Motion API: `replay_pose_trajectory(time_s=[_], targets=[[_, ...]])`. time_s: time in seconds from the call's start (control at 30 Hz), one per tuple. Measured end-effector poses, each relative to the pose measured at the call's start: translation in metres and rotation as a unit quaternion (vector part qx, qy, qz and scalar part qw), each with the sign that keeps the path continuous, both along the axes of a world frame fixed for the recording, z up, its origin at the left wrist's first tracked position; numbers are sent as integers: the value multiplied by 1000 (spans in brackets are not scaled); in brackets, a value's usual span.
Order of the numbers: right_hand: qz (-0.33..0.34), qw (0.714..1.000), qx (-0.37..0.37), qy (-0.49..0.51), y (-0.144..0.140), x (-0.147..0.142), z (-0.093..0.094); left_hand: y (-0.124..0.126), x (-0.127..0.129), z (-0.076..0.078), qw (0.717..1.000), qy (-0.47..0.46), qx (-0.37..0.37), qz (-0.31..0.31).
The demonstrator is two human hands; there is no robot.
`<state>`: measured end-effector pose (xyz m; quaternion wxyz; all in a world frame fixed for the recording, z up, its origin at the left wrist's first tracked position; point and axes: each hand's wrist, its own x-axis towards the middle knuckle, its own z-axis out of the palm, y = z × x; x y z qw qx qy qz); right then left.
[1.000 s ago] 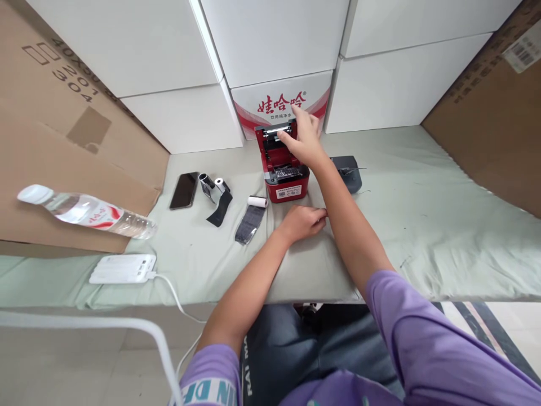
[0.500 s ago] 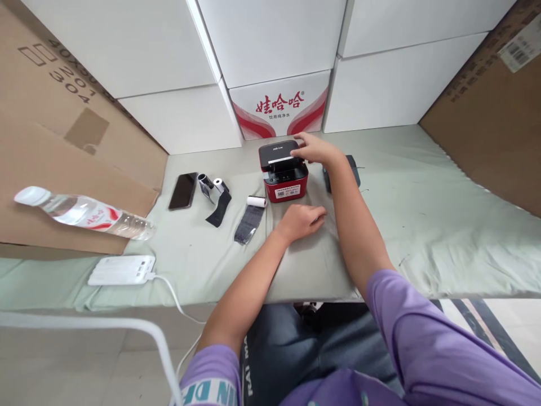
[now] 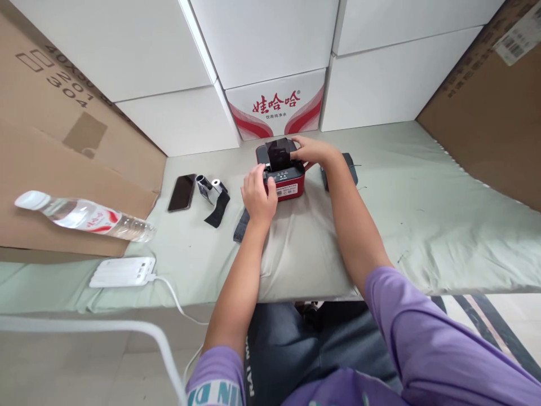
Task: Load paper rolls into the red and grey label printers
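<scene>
The small red and black thermal printer (image 3: 291, 189) sits on the cloth-covered table, in front of the printed carton. A dark glossy flap or strip (image 3: 279, 154) stands out over its top; which of the two I cannot tell. At the printer's left front corner, my left hand (image 3: 258, 194) is closed on the edge with bent fingers, thumb towards the front. My right hand (image 3: 311, 151) grips the back right of the top, thumb by the dark piece and fingers partly hidden behind. Under my left wrist, a dark unrolled paper strip (image 3: 240, 226) shows in part.
Left of the printer lie small rolls with a dark tail (image 3: 217, 208) and a phone (image 3: 181, 193). A black object (image 3: 350, 169) rests behind my right forearm. A water bottle (image 3: 93, 217) and a white power bank (image 3: 122, 272) with cable are far left. White boxes (image 3: 279, 107) wall the back.
My left hand has moved up and left from the table onto the printer's front left corner, covering part of the paper roll. The dark piece now shows across the printer's top.
</scene>
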<state>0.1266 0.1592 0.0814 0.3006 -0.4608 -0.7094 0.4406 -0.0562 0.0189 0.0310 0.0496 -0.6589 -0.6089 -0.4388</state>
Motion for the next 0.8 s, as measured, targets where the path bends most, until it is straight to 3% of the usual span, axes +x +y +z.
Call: replay_pose_trajectory(time_s=[0.1, 0.27, 0.4, 0.53, 0.7, 0.8], targets=[[19, 999, -8, 29, -5, 3, -2, 4, -4, 0, 999, 3, -34, 0], [-11, 990, -125, 65, -16, 1, -2, 8, 1, 3, 1000, 13, -20, 14], [-32, 979, -163, 115, -14, -2, -12, 10, 6, 8, 999, 17, -38, 23], [-77, 973, -172, 135, -16, -4, -25, 9, 8, 7, 998, 2, -61, 26], [-164, 954, -154, 198, -37, -15, -46, 7, 9, 0, 999, -18, -41, 9], [-152, 947, -95, 268, -58, -21, -61, 7, 11, -3, 996, -63, -62, 33]])
